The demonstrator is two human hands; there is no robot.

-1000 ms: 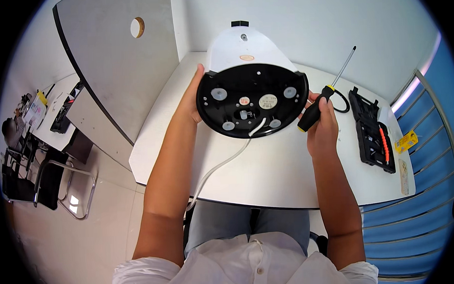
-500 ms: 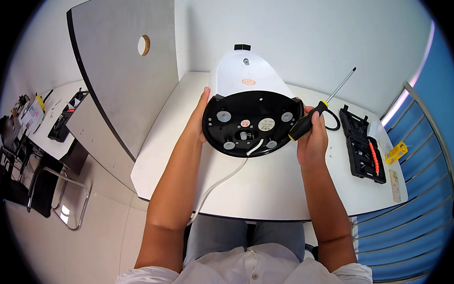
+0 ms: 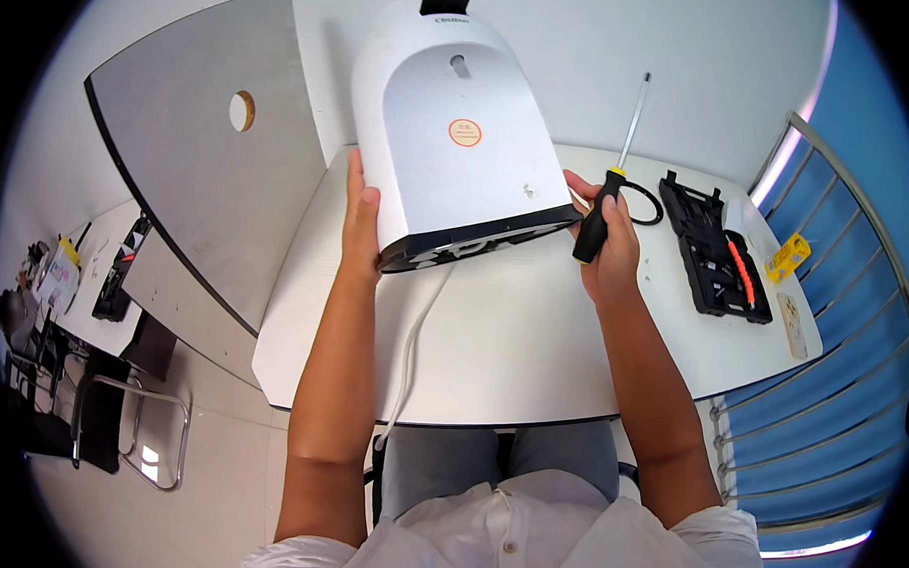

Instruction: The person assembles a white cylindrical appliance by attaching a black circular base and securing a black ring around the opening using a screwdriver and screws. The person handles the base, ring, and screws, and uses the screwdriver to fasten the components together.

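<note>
A white countertop appliance [image 3: 451, 174] with a rounded top, a recessed front and a black base [image 3: 473, 243] is held up above the table, its upright front facing me. My left hand [image 3: 360, 222] grips its left side low down, fingers along the wall. My right hand [image 3: 608, 239] supports the lower right corner while also holding a screwdriver [image 3: 595, 229] with a black and yellow handle, its shaft pointing up and away. A pale power cord [image 3: 414, 351] runs from under the base toward the table's front edge. Only a sliver of the underside shows.
On the white table [image 3: 498, 373], an open black tool case [image 3: 714, 255] lies at the right, with a black ring-shaped loop [image 3: 647, 205] nearby. Beyond are a yellow box [image 3: 789, 257] and a metal railing [image 3: 852, 210]. A grey partition [image 3: 199, 123] stands left; a person [image 3: 15, 314] sits farther off.
The appliance has tipped upright and risen, so its front now shows instead of the black underside with suction feet. Both hands have moved with it, the screwdriver staying in my right hand.
</note>
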